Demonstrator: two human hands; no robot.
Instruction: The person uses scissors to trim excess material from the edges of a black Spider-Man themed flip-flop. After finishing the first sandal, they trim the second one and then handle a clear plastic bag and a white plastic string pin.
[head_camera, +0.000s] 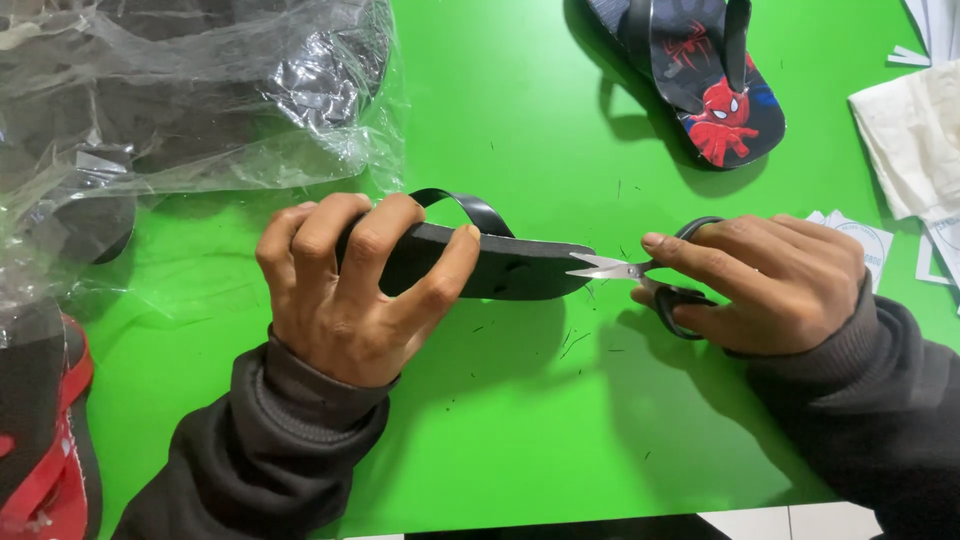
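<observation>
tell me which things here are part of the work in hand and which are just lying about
In use:
left hand gripping the black sandal
right hand holding the scissors at the sandal's edge

Lying about:
printed sandal
plastic bag
red sandal
white cloth
paper slips

Sandal gripped in left hand: plain black sole and strap. Scissors in right hand: silver blades, black handles. Table beneath both hands: bright green. Sandal above right hand: dark blue, red-and-blue figure print. Sandal left of left hand: red with black. Both sleeves: dark grey.
</observation>
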